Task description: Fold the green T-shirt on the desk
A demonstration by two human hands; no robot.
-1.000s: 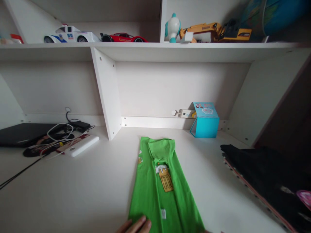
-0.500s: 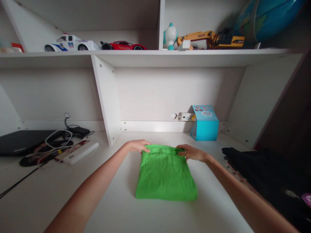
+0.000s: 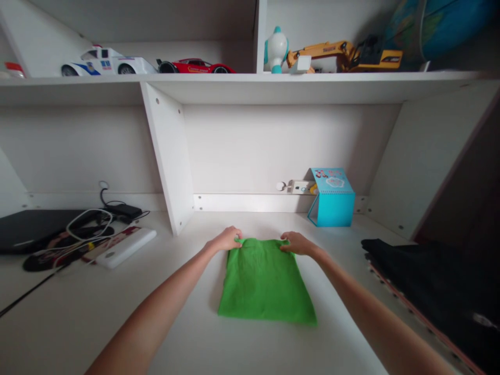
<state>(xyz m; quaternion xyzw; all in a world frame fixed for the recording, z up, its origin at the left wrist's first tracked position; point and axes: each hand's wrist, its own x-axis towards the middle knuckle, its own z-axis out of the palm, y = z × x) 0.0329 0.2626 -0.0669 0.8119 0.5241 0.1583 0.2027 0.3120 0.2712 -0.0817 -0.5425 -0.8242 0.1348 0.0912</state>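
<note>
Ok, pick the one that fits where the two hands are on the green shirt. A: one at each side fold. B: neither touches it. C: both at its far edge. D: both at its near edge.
C: the left hand and the right hand both grip the far edge of the folded green shirt, near its two far corners.
</note>
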